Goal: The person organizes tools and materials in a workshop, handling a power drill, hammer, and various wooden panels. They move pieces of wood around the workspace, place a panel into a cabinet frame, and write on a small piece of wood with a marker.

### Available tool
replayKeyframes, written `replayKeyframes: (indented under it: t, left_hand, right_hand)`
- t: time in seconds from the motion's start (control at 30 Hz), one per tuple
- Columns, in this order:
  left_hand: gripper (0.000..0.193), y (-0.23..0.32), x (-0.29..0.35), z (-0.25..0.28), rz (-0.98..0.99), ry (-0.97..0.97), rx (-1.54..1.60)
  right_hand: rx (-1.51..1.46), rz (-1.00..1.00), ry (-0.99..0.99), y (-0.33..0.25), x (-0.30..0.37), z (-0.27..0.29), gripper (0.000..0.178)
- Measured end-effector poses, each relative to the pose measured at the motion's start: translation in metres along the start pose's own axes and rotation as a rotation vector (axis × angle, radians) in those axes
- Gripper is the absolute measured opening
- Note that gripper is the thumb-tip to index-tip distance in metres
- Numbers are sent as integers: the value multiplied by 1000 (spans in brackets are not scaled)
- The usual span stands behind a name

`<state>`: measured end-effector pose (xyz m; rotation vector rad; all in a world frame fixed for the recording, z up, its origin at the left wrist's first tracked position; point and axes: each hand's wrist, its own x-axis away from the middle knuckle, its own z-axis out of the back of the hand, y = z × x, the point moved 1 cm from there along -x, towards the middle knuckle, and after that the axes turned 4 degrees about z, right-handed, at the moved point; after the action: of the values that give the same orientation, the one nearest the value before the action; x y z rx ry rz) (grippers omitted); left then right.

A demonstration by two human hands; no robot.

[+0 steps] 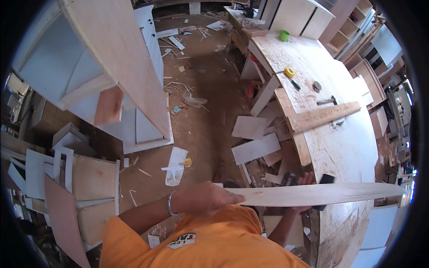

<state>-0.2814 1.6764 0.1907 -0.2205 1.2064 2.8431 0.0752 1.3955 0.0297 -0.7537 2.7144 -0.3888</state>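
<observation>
At the lower middle, just in front of the orange fabric shirt [210, 241], the left hand [212, 196], silver chain bracelet [170, 203] at the wrist, is closed on the left end of a long, flat, pale wooden board [308, 195]. Right hand [306, 179] is at the board's middle, mostly hidden by it, fingers showing past the far edge; looks like support from below, cannot tell if it is clenched. The board runs crosswise, its right part over the long, pale, dust-covered wooden workbench [351, 152]; contact with the top unclear. Progress, judged from this view: board is picked up and held, not set down, not visibly joined to anything; face looks bare, no coating seen. Anything left beyond that can't be read here. Farther along the bench: a straight tan wooden strip [328, 117], a dark-headed hammer [328, 101] just beside it, a round grey disc [317, 86], a green-handled screwdriver [294, 83] near a yellow tape measure [289, 72], then a green plastic cup [283, 35]. White rectangular panel offcuts [256, 148] lie on the brown floor [201, 138]; a tall, pale wooden cabinet [123, 58] stands left.
</observation>
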Motion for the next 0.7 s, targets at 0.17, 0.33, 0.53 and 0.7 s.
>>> replayKeyframes:
  t: [0.17, 0.33, 0.53, 0.7]
  left_hand:
    - [56, -99, -47, 67, 292, -7, 364]
    - [51, -191, -121, 134, 222, 200, 570]
    - [47, -302, -198, 242, 152, 294, 577]
    - [47, -406, -228, 307, 191, 347, 555]
  right_hand:
    - [303, 69, 58, 45, -134, -87, 59]
    - [502, 124, -181, 96, -306, -145, 45]
    - [732, 90, -345, 172, -489, -175, 42]
    - [1284, 259, -142, 302, -596, -196, 48]
